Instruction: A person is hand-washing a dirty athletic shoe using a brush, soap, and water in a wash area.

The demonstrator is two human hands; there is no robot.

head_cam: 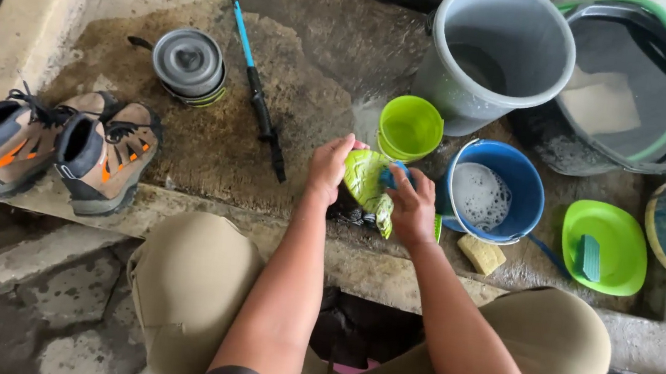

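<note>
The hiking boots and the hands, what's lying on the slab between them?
Head view: bare wet concrete between the boots and the left hand; the blue pole's black tip ends there.

Two boots (54,143); one lidded pot (188,64); one pole (253,69); two large buckets (499,51); two small containers (411,126); one green plate (621,266); one yellow sponge (482,253).
</note>
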